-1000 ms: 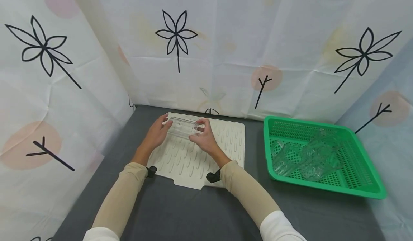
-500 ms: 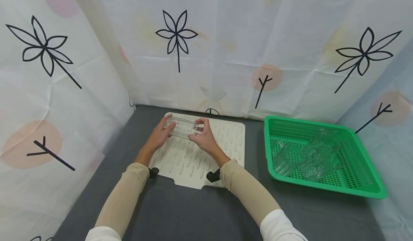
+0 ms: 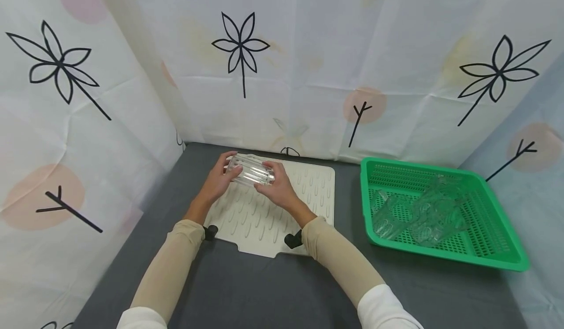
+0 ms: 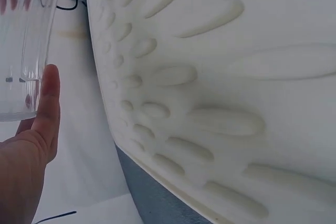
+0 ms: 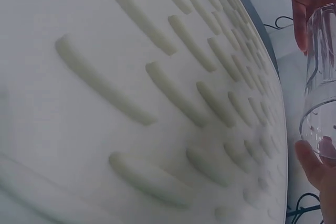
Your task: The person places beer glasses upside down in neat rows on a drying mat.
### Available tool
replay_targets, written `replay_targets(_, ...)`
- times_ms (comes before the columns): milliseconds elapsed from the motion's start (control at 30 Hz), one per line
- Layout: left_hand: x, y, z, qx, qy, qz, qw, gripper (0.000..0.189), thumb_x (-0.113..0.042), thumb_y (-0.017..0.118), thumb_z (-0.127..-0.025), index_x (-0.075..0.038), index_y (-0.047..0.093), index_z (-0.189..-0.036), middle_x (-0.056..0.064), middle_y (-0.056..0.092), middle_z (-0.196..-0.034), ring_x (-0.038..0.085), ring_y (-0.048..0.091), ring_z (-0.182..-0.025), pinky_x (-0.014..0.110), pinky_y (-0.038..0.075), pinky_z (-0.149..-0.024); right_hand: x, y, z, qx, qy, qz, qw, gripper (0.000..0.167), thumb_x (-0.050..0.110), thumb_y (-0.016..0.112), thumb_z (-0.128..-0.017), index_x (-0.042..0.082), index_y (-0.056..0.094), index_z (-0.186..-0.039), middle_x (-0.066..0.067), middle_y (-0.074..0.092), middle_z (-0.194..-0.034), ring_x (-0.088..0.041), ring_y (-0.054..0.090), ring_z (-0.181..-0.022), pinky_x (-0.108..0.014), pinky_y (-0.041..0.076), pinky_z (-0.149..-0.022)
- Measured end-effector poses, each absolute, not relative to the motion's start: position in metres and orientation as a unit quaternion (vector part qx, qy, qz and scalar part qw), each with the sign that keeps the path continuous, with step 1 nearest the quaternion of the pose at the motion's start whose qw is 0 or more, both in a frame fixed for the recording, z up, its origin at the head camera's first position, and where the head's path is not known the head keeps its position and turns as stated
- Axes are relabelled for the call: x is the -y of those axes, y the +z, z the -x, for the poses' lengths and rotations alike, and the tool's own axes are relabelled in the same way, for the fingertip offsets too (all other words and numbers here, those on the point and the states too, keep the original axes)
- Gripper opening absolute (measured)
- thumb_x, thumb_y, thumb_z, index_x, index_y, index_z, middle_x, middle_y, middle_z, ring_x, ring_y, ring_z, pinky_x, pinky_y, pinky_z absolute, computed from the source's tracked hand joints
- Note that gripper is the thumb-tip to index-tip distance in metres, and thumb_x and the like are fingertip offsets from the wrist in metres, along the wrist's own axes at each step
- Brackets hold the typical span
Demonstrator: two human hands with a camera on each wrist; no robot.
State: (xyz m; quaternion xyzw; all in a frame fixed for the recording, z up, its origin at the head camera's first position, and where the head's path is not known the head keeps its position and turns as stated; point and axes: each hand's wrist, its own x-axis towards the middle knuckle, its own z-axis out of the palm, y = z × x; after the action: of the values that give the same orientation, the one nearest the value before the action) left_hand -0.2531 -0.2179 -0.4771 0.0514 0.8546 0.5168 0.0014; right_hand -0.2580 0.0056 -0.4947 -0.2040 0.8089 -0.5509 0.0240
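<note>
A clear glass mug (image 3: 252, 169) lies on its side between both hands, above the ribbed off-white mat (image 3: 269, 216). My left hand (image 3: 217, 178) grips the left end, thumb on the near side and fingers on the far side. At the other end, my right hand (image 3: 278, 186) holds the mug between thumb and fingers. The left wrist view has part of the mug (image 4: 18, 51) at its left edge, with left fingers touching it. Along the right wrist view's right edge, the mug (image 5: 321, 77) shows again, with a hand at each end.
To the right, a green plastic basket (image 3: 449, 263) holds several clear glass mugs (image 3: 434, 219) lying in a heap. The mat rests on a dark grey tabletop (image 3: 264, 294). Patterned cloth (image 3: 308, 40) hangs behind and at both sides.
My left hand has moved slightly right and farther over its end of the mug. The mug has been turned a little between the hands, and its ridges now catch more light.
</note>
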Motion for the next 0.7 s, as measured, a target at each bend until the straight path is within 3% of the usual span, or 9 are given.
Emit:
replay_targets(200,0.219,-0.469,0.255,-0.872,0.485,-0.062,-0.008,0.066,-0.048,0.06,-0.101,-0.025,0.034,-0.157,0.02,0.04,-0.159,0.044,0.051,-0.133,0.063,0.049,-0.101,-0.008,-0.491,0.259,-0.872,-0.436,0.223,0.005,0.073,0.029,0.078,-0.09,0.011,0.044,-0.152,-0.011,0.05,-0.151,-0.031,0.047,-0.137,-0.048,0.046,-0.113)
replay_targets(367,0.218,-0.465,0.256,-0.88,0.468,-0.079,-0.014,0.067,-0.045,0.062,-0.101,-0.021,0.036,-0.157,0.02,0.039,-0.159,0.047,0.047,-0.136,0.066,0.048,-0.101,-0.006,-0.487,0.259,-0.912,-0.344,0.224,-0.004,0.078,0.039,0.079,-0.09,0.01,0.044,-0.152,-0.01,0.055,-0.15,-0.029,0.048,-0.133,-0.045,0.048,-0.11)
replay_targets(700,0.214,-0.462,0.258,-0.887,0.447,-0.11,-0.029,0.071,-0.039,0.071,-0.097,-0.019,0.038,-0.156,0.018,0.041,-0.155,0.044,0.047,-0.133,0.064,0.05,-0.097,-0.002,-0.48,0.26,-0.939,-0.239,0.246,-0.023,0.087,0.042,0.081,-0.087,0.004,0.04,-0.154,-0.014,0.053,-0.146,-0.032,0.05,-0.13,-0.046,0.047,-0.111)
